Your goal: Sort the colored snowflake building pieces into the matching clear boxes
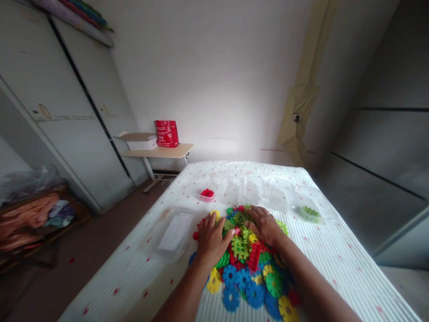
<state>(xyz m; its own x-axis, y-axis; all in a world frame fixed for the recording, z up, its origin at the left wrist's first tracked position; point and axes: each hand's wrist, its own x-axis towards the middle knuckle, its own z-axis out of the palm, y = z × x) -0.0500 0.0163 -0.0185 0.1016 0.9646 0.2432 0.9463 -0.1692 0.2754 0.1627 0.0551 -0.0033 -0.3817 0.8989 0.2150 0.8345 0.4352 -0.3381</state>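
Observation:
A heap of plastic interlocking toy pieces (243,279) in blue, green, yellow and red lies on the white dotted bed cover (187,295) in front of me. My left hand (212,238) rests on the heap's left side, fingers spread. On its far right side lies my right hand (264,224), palm down with its fingers apart. Between the hands are a lime-green lattice piece (239,247) and a red ladder-shaped block (254,256). Flower-shaped discs, such as a blue disc (231,298), spread toward me. What is under my palms is hidden.
Beyond the heap stands a row of clear plastic boxes (253,190). Red pieces (207,193) sit in the left one, green pieces (311,213) in the right one. A clear lid with a white label (174,231) lies at left. A small table (167,151) stands behind.

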